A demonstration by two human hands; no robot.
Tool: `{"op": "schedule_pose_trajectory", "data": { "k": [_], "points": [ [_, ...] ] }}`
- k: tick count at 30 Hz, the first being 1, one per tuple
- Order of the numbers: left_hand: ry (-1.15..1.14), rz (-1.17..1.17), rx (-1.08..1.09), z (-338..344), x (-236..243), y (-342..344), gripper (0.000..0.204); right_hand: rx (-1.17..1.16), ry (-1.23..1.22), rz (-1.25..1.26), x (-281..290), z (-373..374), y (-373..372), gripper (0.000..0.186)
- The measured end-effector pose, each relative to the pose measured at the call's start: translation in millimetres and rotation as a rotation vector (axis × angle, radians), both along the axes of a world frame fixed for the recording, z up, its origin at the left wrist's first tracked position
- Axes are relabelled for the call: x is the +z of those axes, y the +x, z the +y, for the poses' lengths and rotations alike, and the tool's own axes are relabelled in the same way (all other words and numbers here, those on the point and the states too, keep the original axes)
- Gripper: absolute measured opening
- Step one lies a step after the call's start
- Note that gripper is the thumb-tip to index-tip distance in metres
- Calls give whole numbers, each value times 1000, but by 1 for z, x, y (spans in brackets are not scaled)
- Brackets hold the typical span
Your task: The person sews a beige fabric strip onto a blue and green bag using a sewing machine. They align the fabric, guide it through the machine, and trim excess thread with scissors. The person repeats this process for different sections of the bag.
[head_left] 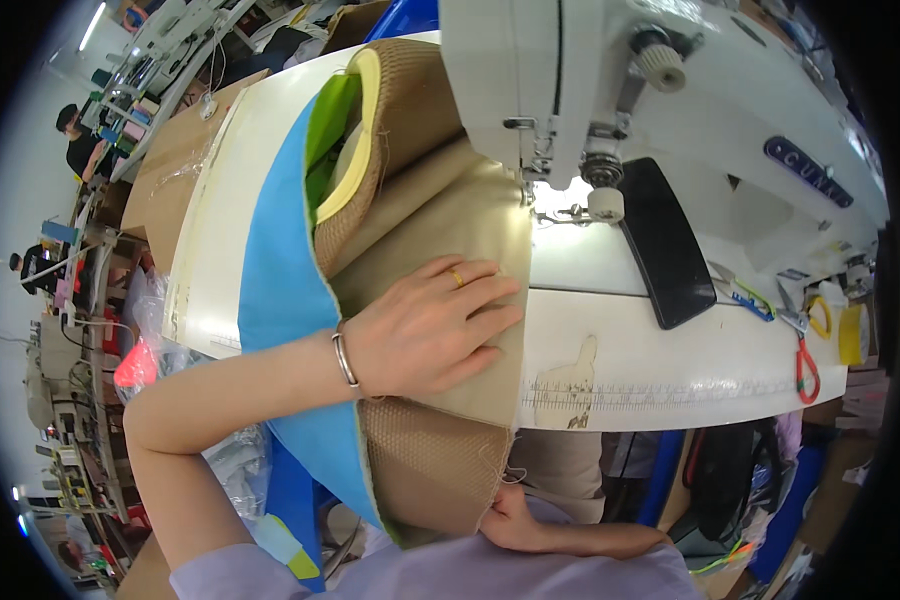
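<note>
My left hand (435, 328) lies flat on a beige fabric panel (420, 235), fingers stretched toward its right edge. The panel runs up under the needle area of a white sewing machine (500, 80), whose lamp lights the spot. It is part of a larger sewn piece with brown mesh (435, 465), a blue panel (288, 240), green fabric (330, 125) and yellow edging (355, 185). Below the table edge, my right hand (511, 519) is closed on the lower corner of the brown mesh, where loose threads hang. Its fingertips are partly hidden.
A black flat slab (668, 245) lies right of the needle on the white table (630, 360), which bears a printed ruler. Farther right are red-handled scissors (806, 365) and a yellow tape roll (853, 335). Two people (78, 140) sit at far-left machines.
</note>
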State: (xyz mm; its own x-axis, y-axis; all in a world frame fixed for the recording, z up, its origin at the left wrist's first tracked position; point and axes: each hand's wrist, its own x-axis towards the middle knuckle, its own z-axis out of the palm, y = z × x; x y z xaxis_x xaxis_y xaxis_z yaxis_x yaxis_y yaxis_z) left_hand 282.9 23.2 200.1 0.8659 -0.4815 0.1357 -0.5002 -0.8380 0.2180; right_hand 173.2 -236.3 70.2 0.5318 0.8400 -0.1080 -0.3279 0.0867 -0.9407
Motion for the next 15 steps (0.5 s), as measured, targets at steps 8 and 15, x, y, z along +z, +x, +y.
{"op": "schedule_pose_trajectory", "data": {
  "k": [8, 15],
  "points": [
    [-18, -38, 113, 13, -1, 16, 47, -67, 4, -19, 18, 16, 28, 21],
    [4, -134, 213, 18, -8, 15, 44, -52, -51, -232, 36, 19, 35, 22]
  ]
}}
